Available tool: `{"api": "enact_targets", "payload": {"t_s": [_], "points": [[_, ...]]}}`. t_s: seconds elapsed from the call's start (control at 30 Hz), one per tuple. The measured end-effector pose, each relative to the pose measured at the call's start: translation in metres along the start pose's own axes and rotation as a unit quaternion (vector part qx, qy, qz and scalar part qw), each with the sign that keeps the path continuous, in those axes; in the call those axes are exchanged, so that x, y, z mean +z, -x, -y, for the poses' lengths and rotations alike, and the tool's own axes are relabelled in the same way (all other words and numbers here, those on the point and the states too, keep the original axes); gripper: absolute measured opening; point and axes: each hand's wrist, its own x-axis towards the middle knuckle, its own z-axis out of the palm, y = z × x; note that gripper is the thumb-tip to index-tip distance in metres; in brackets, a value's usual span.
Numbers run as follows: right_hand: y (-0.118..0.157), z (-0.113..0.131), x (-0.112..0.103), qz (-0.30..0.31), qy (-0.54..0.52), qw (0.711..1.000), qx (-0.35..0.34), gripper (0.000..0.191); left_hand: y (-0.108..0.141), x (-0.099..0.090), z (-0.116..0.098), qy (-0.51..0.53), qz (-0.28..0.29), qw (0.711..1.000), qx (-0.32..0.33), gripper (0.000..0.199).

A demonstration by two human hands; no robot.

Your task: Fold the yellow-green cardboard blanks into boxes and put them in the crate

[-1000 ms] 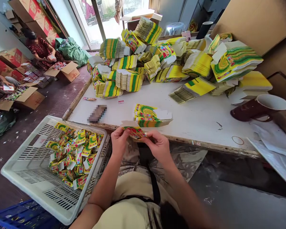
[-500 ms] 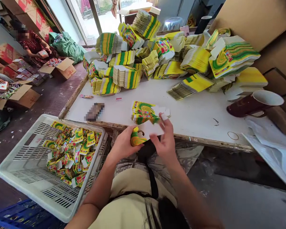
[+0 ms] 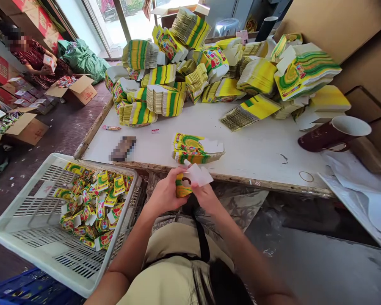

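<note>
Between my hands, just in front of the table's edge, is a small yellow-green carton (image 3: 181, 189) with white flaps standing up. My left hand (image 3: 165, 191) is closed round its printed body. With fingers and thumb, my right hand (image 3: 205, 195) grips the carton at its white flap end. A stack of flattened cartons (image 3: 190, 148) lies on the table right beyond my hands, its white flaps towards the right. To my left, a white plastic crate (image 3: 34, 239) holds several folded cartons (image 3: 103, 203).
Bundles of flat cartons (image 3: 165, 99) are piled along the table's (image 3: 257, 154) back. A dark red mug (image 3: 332, 134) lies tilted at the right, near a rubber band (image 3: 306, 176). A blurred-out dark object (image 3: 123, 148) lies front left. Another person (image 3: 34, 59) sits among boxes at far left.
My right hand has moved left and down, closing on the carton's flap end. My left hand keeps its hold. The view has shifted slightly.
</note>
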Motion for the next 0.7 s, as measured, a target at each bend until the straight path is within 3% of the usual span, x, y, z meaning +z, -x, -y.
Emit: {"api": "enact_targets", "payload": {"t_s": [0.07,0.27,0.37,0.43,0.53,0.63,0.7], "points": [[0.004,0.0,0.002,0.008,0.034,0.999,-0.031,0.071,-0.001,0.0,-0.001,0.018,-0.007,1.0,0.02,0.08],[0.008,-0.001,0.006,0.009,-0.018,1.0,-0.016,0.064,-0.001,0.001,-0.001,0.011,-0.035,0.999,0.029,0.068],[0.009,0.001,0.007,-0.032,0.089,0.993,-0.065,0.062,0.0,0.005,0.005,0.006,0.002,1.0,0.013,0.068],[0.01,0.001,0.006,-0.025,0.18,0.977,-0.111,0.057,-0.001,0.008,0.01,0.009,0.012,1.0,0.028,0.066],[0.006,-0.003,0.003,0.0,0.226,0.961,-0.158,0.049,-0.003,0.012,0.014,0.016,-0.035,0.999,0.035,0.071],[0.0,-0.012,-0.004,-0.079,0.204,0.964,-0.154,0.048,-0.003,0.009,0.012,-0.039,-0.097,0.994,-0.019,0.071],[-0.002,-0.016,-0.009,-0.113,0.193,0.962,-0.157,0.049,-0.003,0.003,0.011,-0.07,-0.099,0.992,-0.036,0.058]]}}
